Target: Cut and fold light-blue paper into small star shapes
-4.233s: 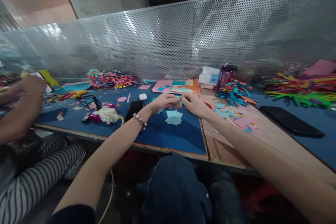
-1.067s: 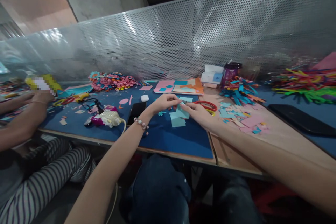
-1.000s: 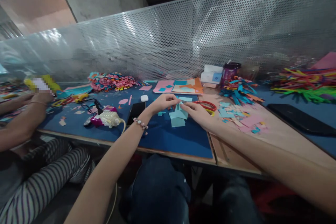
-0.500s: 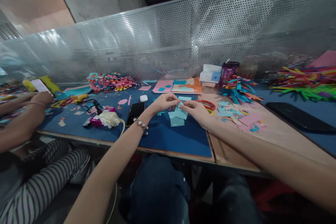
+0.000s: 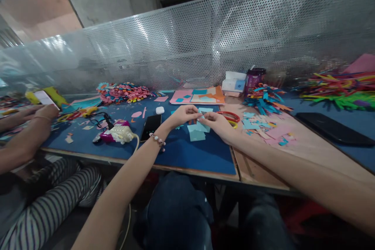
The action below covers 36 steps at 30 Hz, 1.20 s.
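Over the blue table mat, my left hand (image 5: 185, 115) and my right hand (image 5: 215, 121) meet fingertip to fingertip. Both are closed in a pinch on a small piece of light-blue paper, mostly hidden by the fingers. Just below them lie several light-blue paper squares (image 5: 197, 134), overlapping on the mat. Red-handled scissors (image 5: 230, 116) rest right behind my right hand, with a yellow loop (image 5: 233, 124) partly showing beside them. A dark phone (image 5: 150, 127) lies left of my left hand, near my beaded bracelet.
Colourful paper scraps (image 5: 258, 125) cover the board on the right, near a black phone-like slab (image 5: 334, 128). Coloured sheets (image 5: 178, 97), a tissue pack (image 5: 233, 85) and a purple cup (image 5: 254, 80) stand behind. Left are a power strip (image 5: 120, 133) and another person's hand (image 5: 47, 112) with a phone.
My hands stay together in nearly the same place, with the fingertips shifting slightly around the small paper piece. The view has moved very slightly.
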Each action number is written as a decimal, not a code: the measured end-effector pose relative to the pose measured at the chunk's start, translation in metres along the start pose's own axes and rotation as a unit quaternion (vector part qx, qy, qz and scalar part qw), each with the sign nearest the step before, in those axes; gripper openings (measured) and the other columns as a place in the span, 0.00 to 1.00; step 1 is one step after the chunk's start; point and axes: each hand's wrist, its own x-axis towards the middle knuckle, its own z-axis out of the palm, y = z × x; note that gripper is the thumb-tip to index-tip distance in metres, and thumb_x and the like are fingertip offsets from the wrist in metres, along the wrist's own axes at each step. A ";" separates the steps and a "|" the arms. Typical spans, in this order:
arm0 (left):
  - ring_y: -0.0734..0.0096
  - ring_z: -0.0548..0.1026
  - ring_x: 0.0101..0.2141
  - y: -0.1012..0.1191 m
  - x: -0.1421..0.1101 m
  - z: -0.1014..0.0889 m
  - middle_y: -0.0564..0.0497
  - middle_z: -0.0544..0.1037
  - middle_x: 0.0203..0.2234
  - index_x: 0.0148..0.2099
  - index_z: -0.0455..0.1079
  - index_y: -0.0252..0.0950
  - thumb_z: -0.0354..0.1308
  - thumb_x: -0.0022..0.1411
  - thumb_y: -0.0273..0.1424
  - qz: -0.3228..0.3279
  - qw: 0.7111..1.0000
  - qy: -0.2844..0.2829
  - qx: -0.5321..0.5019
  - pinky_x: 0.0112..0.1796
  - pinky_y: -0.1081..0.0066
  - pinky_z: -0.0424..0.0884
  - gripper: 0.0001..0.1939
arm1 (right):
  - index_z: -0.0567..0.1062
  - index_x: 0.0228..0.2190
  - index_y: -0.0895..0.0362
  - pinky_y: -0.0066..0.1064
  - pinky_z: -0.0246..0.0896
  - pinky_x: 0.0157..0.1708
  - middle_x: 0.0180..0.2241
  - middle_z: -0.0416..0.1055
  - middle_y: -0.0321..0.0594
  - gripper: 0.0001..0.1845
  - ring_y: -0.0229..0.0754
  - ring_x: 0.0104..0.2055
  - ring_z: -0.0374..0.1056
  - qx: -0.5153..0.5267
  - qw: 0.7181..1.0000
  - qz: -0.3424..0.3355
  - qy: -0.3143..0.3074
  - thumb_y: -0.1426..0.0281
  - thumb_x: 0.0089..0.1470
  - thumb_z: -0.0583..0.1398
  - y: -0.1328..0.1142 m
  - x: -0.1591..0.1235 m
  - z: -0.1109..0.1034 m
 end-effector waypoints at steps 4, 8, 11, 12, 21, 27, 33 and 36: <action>0.78 0.70 0.22 0.003 -0.001 0.000 0.51 0.72 0.21 0.33 0.66 0.30 0.62 0.53 0.40 -0.004 1.000 0.006 0.004 0.23 0.76 0.65 0.16 | 0.72 0.29 0.58 0.29 0.51 0.32 0.28 0.69 0.34 0.20 0.35 0.30 0.61 0.017 1.000 -0.004 -0.017 0.56 0.40 0.66 -0.002 -0.001 -0.001; 0.78 0.70 0.22 0.001 0.001 0.000 0.52 0.72 0.20 0.33 0.66 0.30 0.62 0.52 0.40 -0.001 1.000 0.011 0.006 0.23 0.76 0.65 0.17 | 0.72 0.27 0.59 0.29 0.51 0.30 0.25 0.68 0.34 0.22 0.35 0.28 0.59 0.002 1.000 0.000 -0.019 0.53 0.39 0.65 -0.007 -0.003 -0.001; 0.78 0.70 0.21 -0.003 0.002 -0.001 0.53 0.72 0.20 0.33 0.66 0.31 0.62 0.52 0.40 0.000 1.000 0.012 0.001 0.23 0.76 0.65 0.17 | 0.72 0.26 0.59 0.29 0.50 0.29 0.24 0.67 0.34 0.22 0.35 0.28 0.58 -0.006 1.000 0.001 -0.015 0.53 0.38 0.65 -0.009 -0.003 -0.001; 0.78 0.69 0.21 -0.004 0.002 -0.001 0.52 0.72 0.20 0.34 0.66 0.31 0.62 0.52 0.40 0.000 1.000 0.011 -0.001 0.23 0.75 0.65 0.17 | 0.72 0.26 0.59 0.28 0.50 0.29 0.24 0.67 0.34 0.22 0.35 0.27 0.58 -0.004 1.000 0.001 -0.015 0.53 0.38 0.66 -0.008 -0.002 -0.001; 0.79 0.70 0.22 -0.003 0.001 0.000 0.51 0.73 0.22 0.35 0.66 0.31 0.62 0.53 0.39 -0.004 1.000 0.005 0.000 0.25 0.76 0.65 0.16 | 0.71 0.26 0.58 0.28 0.50 0.29 0.25 0.68 0.33 0.19 0.34 0.28 0.60 0.011 1.000 0.002 -0.013 0.57 0.38 0.67 -0.001 0.000 -0.002; 0.79 0.70 0.22 -0.004 0.002 -0.001 0.51 0.73 0.23 0.35 0.66 0.30 0.62 0.53 0.39 -0.001 1.000 -0.003 -0.009 0.24 0.75 0.66 0.17 | 0.71 0.25 0.58 0.28 0.49 0.28 0.25 0.67 0.33 0.21 0.34 0.27 0.58 0.004 1.000 0.005 -0.015 0.55 0.37 0.67 -0.004 -0.001 -0.002; 0.78 0.70 0.22 -0.002 0.001 -0.001 0.51 0.73 0.22 0.35 0.67 0.30 0.62 0.52 0.40 -0.003 1.000 -0.005 -0.009 0.26 0.75 0.67 0.17 | 0.71 0.24 0.58 0.28 0.50 0.29 0.24 0.67 0.32 0.22 0.34 0.27 0.58 -0.014 1.000 0.007 -0.012 0.52 0.36 0.66 -0.010 -0.003 -0.001; 0.79 0.70 0.22 -0.003 0.001 -0.001 0.51 0.73 0.22 0.35 0.67 0.29 0.62 0.52 0.40 -0.005 1.000 -0.007 -0.008 0.26 0.74 0.67 0.18 | 0.71 0.24 0.58 0.28 0.50 0.29 0.24 0.67 0.33 0.22 0.34 0.27 0.58 -0.012 1.000 0.006 -0.013 0.53 0.36 0.66 -0.009 -0.003 -0.002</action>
